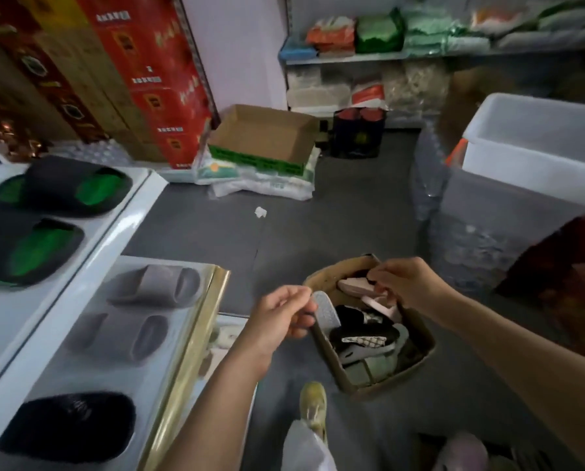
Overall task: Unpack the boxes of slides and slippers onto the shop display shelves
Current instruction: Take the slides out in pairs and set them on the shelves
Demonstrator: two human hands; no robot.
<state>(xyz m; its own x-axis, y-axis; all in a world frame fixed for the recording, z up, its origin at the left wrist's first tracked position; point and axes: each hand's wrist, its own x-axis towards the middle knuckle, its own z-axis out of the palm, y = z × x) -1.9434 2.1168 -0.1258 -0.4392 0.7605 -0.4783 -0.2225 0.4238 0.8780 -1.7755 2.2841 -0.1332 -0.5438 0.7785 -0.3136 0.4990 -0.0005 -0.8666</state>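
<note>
Reaching into the cardboard box (416, 360) on the grey floor (335, 215), you work both hands at once over the jumble of slippers inside. Your left hand (281, 317) pinches the edge of a pale grey slide (325, 311) at the box's near-left rim, fingers curled around it. Your right hand (406, 280) hovers at the far rim with fingers bent over a pink slipper (352, 285); whether it actually grips that slipper cannot be told through the blur. More pairs, black, white and green, lie heaped deeper in the box.

To the left, the white display shelves (138, 192) already carry stock: two black-and-green slides (60, 186) on the upper tier, two grey slides (155, 287) and a black slipper (70, 426) on the lower one.

The step in hand looks like lifting the next pair out. The next move likely calls for drawing the grey slide clear of the tangle, then carrying it left to a free spot on the lower tier beside the grey pair.
</note>
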